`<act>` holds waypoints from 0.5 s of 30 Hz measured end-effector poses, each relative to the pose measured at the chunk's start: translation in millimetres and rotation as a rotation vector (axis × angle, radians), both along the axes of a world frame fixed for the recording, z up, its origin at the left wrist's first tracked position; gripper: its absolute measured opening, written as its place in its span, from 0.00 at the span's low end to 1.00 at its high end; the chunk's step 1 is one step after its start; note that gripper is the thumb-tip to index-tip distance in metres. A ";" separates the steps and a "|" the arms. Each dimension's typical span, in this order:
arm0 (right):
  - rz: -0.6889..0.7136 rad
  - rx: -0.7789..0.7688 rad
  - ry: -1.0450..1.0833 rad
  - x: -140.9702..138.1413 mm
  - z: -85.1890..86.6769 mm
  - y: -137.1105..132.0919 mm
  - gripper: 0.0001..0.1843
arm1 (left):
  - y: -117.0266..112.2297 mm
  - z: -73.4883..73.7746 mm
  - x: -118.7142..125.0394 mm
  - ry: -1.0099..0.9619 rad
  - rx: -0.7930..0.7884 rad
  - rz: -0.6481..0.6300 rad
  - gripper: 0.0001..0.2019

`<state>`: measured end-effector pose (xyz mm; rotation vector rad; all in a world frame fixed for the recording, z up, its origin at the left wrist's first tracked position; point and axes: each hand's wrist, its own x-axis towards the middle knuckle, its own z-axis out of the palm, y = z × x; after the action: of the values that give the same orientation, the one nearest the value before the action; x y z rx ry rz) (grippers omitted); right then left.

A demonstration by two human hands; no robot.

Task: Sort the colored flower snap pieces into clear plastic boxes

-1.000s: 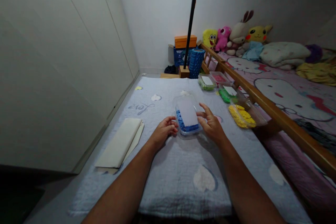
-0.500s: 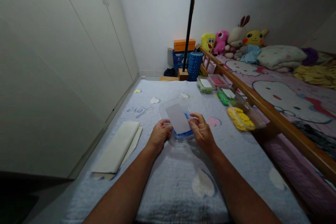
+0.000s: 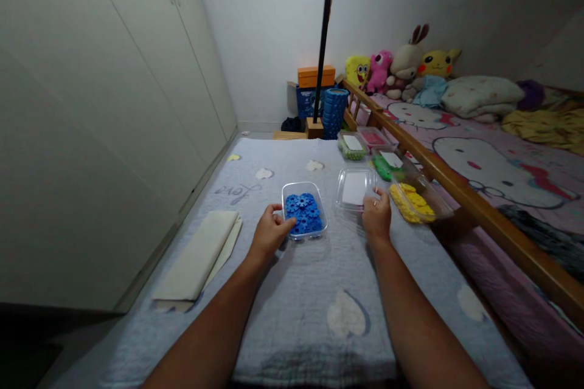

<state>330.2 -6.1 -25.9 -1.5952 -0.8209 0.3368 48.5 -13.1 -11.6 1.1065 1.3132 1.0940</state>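
Note:
A clear plastic box (image 3: 323,228) full of blue flower-shaped pieces (image 3: 303,213) sits uncovered on the bedspread in front of me. My left hand (image 3: 272,228) grips its left side, thumb over the rim and fingers along the outer wall. To the right of the box, my right hand (image 3: 377,211) pinches the near right edge of a clear plastic lid (image 3: 340,191). A blank white label (image 3: 354,187) covers the middle of that lid. Whether the lid rests on the cloth or hovers just above it, I cannot tell.
Along the right edge stand clear boxes holding yellow pieces (image 3: 413,203), green pieces (image 3: 385,165), light green beads (image 3: 353,147) and pink pieces (image 3: 375,137). A folded cream sheet (image 3: 198,258) lies at left. A wooden bed rail (image 3: 424,164) runs along the right.
The lid has come off the box of blue pieces and moved right with my right hand, uncovering the pieces. My left hand has stayed at the box's left side.

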 end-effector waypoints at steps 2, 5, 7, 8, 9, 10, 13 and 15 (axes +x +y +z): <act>-0.020 -0.042 -0.036 4.1 -8.4 2.9 0.32 | -1.6 -0.3 1.1 0.075 0.007 -0.020 0.27; -0.020 -0.084 -0.044 8.3 -16.9 6.5 0.34 | -4.0 5.5 1.5 0.130 0.041 0.003 0.25; -0.022 -0.099 -0.049 10.3 -20.1 8.2 0.34 | -3.8 13.2 0.5 0.165 0.084 0.043 0.23; -0.025 -0.103 -0.053 11.0 -21.1 8.6 0.34 | -2.9 17.7 -0.3 0.184 0.104 0.063 0.22; -0.028 -0.106 -0.058 11.3 -21.7 8.8 0.34 | -1.4 22.1 -1.3 0.200 0.120 0.077 0.21; -0.031 -0.106 -0.063 11.4 -21.9 8.6 0.34 | 0.6 26.5 -2.5 0.214 0.134 0.087 0.21; -0.031 -0.103 -0.068 10.5 -21.2 7.1 0.34 | 9.0 38.4 -6.4 0.281 0.196 0.111 0.19; -0.025 -0.093 -0.064 9.6 -20.2 5.7 0.34 | 15.6 45.5 -8.0 0.372 0.257 0.122 0.18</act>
<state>339.8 -0.4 -46.2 -1.7094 -0.8438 0.3112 40.5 2.6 33.9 1.4897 1.5758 1.2102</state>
